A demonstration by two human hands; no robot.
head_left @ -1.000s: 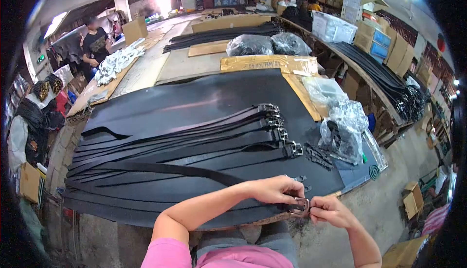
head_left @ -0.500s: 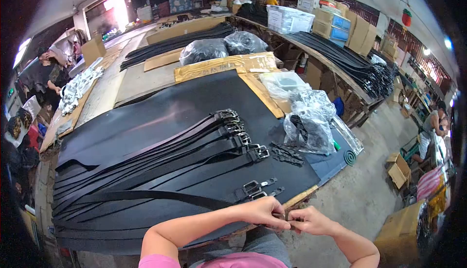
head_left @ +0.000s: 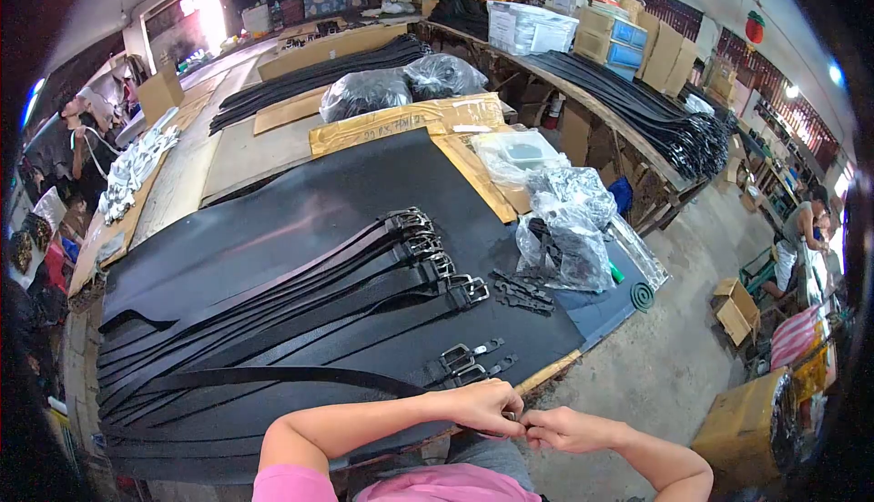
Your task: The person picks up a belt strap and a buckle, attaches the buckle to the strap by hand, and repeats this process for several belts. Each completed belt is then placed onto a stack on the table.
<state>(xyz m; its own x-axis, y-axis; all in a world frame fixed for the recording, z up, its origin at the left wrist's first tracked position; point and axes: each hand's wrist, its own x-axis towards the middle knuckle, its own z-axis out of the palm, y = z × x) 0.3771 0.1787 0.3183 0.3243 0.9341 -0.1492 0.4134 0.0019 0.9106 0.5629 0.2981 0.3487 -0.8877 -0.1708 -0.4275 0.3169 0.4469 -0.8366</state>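
Near the table's front edge, my left hand [head_left: 482, 405] has its fingers closed around the end of a black belt strap [head_left: 300, 374], with a bit of metal showing at the fingertips. My right hand [head_left: 557, 428] pinches at the same spot, its fingertips touching those of the left; what it holds is too small to tell. Behind my hands, more black belts lie side by side, their buckles [head_left: 428, 245] toward the right. Two buckles [head_left: 464, 356] with short straps lie just beyond my left hand. Small black pieces [head_left: 523, 292] are piled farther right.
Plastic bags [head_left: 566, 256] lie on the table's right side, and a taped cardboard piece [head_left: 405, 125] lies behind the black sheet [head_left: 273, 202]. A carton [head_left: 742, 425] stands on the floor at right. One person [head_left: 801, 229] is at right, another [head_left: 80, 142] at left.
The view has shifted slightly. My hands have moved a little left and remain together. The person at left now holds up a pale cord-like strip.
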